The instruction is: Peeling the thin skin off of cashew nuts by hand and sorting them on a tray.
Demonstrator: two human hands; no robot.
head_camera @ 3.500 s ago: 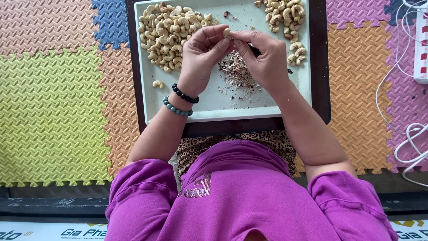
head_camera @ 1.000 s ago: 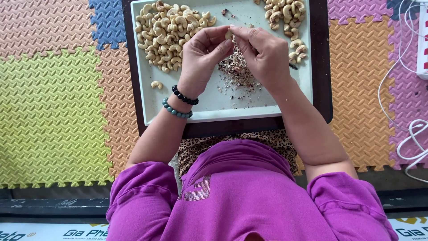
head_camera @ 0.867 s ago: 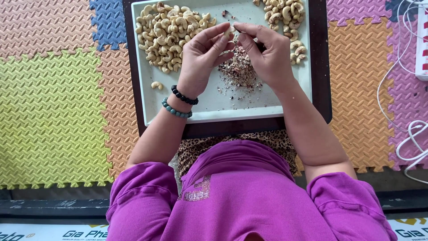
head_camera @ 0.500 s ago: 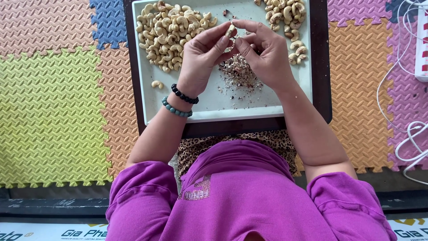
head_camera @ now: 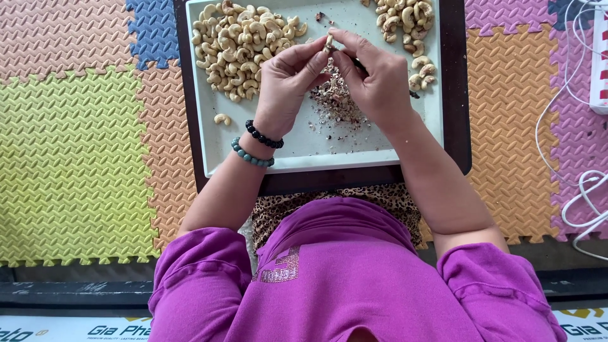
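From the head camera, looking straight down, the left hand (head_camera: 286, 82) and the right hand (head_camera: 375, 79) meet above the middle of a pale rectangular tray (head_camera: 297, 152). Both pinch one small cashew nut (head_camera: 328, 43) between their fingertips, so each grip is closed on that same nut: the left thumb and fingers clamp it from the left, and the right fingers press on it from the right and above. The nut is held in the air over the tray, just above a heap of brown skin scraps (head_camera: 335, 101) that lies between the two hands. A thin dark tool (head_camera: 413, 94) shows at the edge of the right hand, mostly hidden by the palm; what kind it is cannot be told. To the left of the hands a big pile of pale nuts (head_camera: 237, 41) fills the upper left of the tray, with a single stray nut (head_camera: 221, 119) apart from it near the left rim. A smaller pile of nuts (head_camera: 408, 28) lies at the upper right. The left wrist wears two bead bracelets (head_camera: 256, 144), one black and one grey-green. The tray rests on a dark board (head_camera: 453, 126), which sits on coloured foam floor mats (head_camera: 76, 126). White cables (head_camera: 579, 190) trail over the mats at the right.
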